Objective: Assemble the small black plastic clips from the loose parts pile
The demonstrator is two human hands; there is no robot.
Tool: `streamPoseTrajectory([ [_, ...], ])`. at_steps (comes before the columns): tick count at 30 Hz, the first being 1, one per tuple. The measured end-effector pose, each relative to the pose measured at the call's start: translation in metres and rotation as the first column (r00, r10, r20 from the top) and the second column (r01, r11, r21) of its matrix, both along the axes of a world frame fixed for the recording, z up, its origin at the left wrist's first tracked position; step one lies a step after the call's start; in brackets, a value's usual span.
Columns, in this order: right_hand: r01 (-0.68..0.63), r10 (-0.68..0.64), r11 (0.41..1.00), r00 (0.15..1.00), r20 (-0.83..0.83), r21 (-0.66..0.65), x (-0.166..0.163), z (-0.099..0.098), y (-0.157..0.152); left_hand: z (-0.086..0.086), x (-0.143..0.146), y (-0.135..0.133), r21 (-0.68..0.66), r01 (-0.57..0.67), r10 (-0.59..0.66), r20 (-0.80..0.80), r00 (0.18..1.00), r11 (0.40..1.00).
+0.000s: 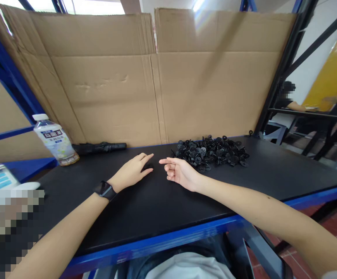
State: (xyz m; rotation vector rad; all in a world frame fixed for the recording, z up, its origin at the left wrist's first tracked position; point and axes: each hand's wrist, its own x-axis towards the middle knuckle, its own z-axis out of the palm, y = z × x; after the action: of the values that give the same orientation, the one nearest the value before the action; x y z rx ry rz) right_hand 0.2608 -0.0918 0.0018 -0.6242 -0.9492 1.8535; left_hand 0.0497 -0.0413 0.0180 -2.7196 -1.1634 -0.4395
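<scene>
Hiding small black piece (149, 166) partly: left hand (130, 172) spread wide; right hand (180, 173) empty, loosely curled.

L forearm (61, 236) bare, angled up from lower left. L hand (130, 172) palm down, fingers (145, 171) spread in a wide V, pointing twd R. R forearm (258, 213) bare too, reaching in from lower right. R hand (180, 173) turned partly on its side, R index finger (164, 161) extended twd L hand, other R fingers (171, 173) loosely curled. Hands v. close, just apart, no contact betw them.
</scene>
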Motion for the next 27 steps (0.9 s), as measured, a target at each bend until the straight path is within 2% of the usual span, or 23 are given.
streamPoseTrajectory([
  [2,0.003,-0.003,1.0,1.0,0.005,-0.011,0.001,-0.001,0.001,0.0,-0.002,0.001,0.048,-0.047,0.051,-0.092,0.994,0.998],
  [5,0.003,-0.003,1.0,0.999,0.043,-0.003,0.0,-0.002,0.001,0.003,-0.002,0.0,0.068,-0.024,0.038,-0.212,0.976,0.997],
  [9,0.002,-0.003,1.0,0.996,0.086,0.01,-0.001,-0.003,0.001,0.007,0.004,-0.007,0.108,-0.016,0.045,-0.263,0.964,0.994],
  [12,0.005,-0.005,1.0,0.995,0.103,0.003,-0.001,-0.002,0.001,0.007,0.007,-0.011,0.111,0.028,0.002,-0.264,0.964,0.993],
  [18,-0.005,0.0,0.999,0.988,0.157,0.035,-0.002,0.0,-0.001,0.016,0.009,-0.016,0.063,0.061,-0.053,-0.125,0.991,0.996],
  [24,-0.106,0.069,0.987,0.958,0.277,0.124,-0.003,0.004,-0.005,0.022,0.014,-0.025,0.146,0.049,-0.064,0.098,0.993,0.988],
  [27,-0.163,0.102,0.969,0.95,0.296,0.188,-0.004,0.003,-0.007,0.023,0.022,-0.037,0.172,0.072,-0.096,0.137,0.986,0.983],
])
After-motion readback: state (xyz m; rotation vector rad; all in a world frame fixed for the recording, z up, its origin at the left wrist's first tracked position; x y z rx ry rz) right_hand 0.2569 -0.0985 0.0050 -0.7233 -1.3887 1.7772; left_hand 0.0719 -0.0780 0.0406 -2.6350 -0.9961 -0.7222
